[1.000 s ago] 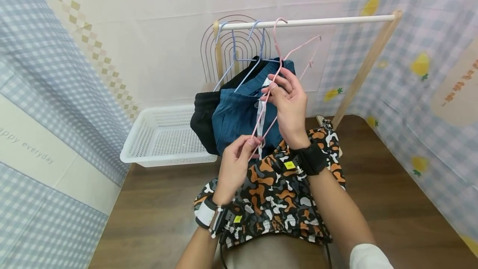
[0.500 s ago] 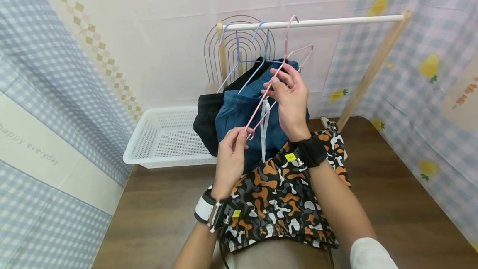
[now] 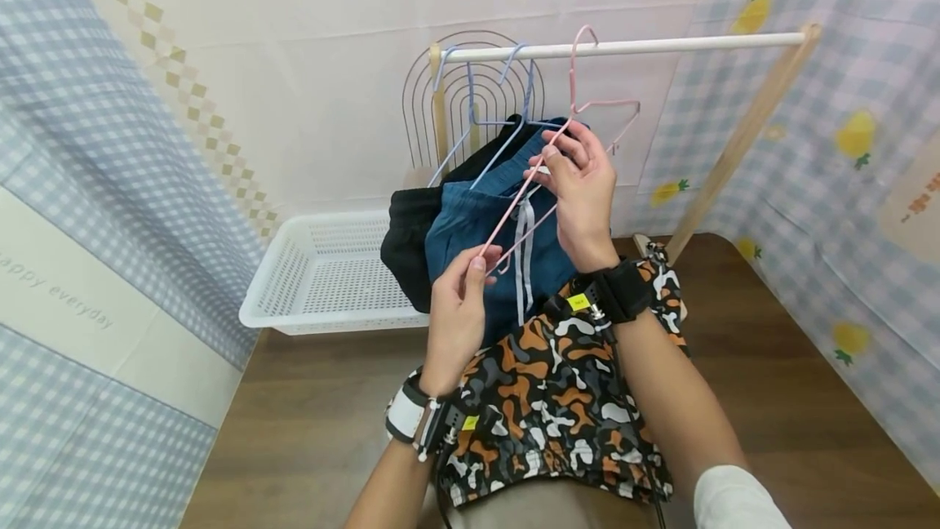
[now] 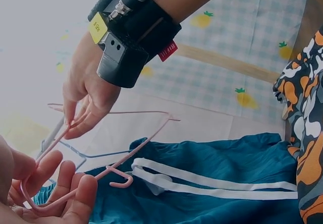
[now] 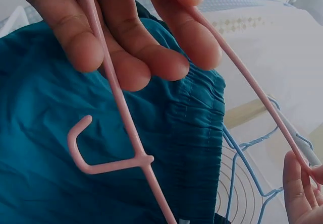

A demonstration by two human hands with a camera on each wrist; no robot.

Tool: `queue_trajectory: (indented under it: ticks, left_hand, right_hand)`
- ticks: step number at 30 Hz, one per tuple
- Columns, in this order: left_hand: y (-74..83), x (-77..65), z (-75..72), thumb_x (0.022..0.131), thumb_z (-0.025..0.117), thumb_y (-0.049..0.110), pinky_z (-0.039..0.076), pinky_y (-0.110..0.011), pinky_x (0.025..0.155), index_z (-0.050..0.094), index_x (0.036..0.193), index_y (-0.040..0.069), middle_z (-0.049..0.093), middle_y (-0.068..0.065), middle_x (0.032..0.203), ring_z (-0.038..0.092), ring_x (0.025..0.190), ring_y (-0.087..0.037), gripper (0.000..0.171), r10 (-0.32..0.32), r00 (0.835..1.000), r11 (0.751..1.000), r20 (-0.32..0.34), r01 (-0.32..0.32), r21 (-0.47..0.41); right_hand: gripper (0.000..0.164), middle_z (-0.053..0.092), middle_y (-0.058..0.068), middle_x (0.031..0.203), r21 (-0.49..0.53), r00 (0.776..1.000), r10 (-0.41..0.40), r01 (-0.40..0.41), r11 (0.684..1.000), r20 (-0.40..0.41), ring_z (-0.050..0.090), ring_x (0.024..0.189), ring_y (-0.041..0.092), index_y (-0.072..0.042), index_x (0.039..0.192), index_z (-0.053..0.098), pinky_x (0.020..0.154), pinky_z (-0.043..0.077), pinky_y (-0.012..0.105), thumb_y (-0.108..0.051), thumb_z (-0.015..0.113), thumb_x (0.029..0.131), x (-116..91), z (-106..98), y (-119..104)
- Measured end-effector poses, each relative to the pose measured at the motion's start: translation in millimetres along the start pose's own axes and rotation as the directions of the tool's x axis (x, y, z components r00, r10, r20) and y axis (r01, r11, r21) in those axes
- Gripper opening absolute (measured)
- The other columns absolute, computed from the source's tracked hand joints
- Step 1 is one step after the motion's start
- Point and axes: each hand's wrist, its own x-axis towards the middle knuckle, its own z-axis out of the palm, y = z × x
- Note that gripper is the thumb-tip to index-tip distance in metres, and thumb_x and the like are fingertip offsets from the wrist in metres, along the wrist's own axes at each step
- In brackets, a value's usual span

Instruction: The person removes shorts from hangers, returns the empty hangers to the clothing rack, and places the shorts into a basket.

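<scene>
Thin pink wire clothes hanger (image 5: 125, 115) | slanted, hook uppermost | left hand (image 3: 457, 308) pinches lower end, right hand (image 3: 585, 198) below hook

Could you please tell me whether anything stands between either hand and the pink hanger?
Nothing visible does: the left hand and right hand both hold the thin pink triangular hanger, and the teal fabric garment with white drawstring hangs behind it.

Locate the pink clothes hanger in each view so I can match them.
Head: pink clothes hanger just right of centre, mostly upper half.
Left wrist: lower half, from the left to about centre.
Right wrist: two bars from the top, toward bottom centre and right edge.
Shared landmark: blue drawstring garment.
</scene>
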Motion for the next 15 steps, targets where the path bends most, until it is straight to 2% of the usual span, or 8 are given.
queue_trajectory:
  ticks: [8, 15]
  left_hand:
    - [3.1, 8.9, 1.4, 0.116, 0.042, 0.021, 0.055, -0.032, 0.104, 0.063, 0.141, 0.003, 0.068, -0.014, 0.138, 0.066, 0.125, -0.019, 0.037, 0.038, 0.999, 0.999, 0.007, -0.038, -0.012]
    - [-1.4, 4.0, 2.9, 0.116, 0.043, 0.022, 0.054, -0.030, 0.104, 0.061, 0.147, 0.007, 0.070, -0.013, 0.134, 0.068, 0.121, -0.022, 0.039, 0.007, 1.000, 1.000, 0.013, -0.007, 0.008]
  right_hand:
    - [0.045, 0.069, 0.017, 0.123, 0.015, 1.000, -0.022, 0.022, 1.000, -0.014, 0.072, 0.089, 0.021, 0.002, 0.147, 0.051, 0.080, 0.063, 0.031, 0.005, 0.061, 0.103, 12.2, 2.3, -2.5]
    - [0.047, 0.069, 0.015, 0.122, 0.026, 0.998, 0.039, -0.037, 0.999, -0.050, 0.073, 0.089, 0.020, 0.002, 0.147, 0.049, 0.082, 0.063, 0.030, 0.002, 0.064, 0.103, 8.3, -7.5, 5.5]
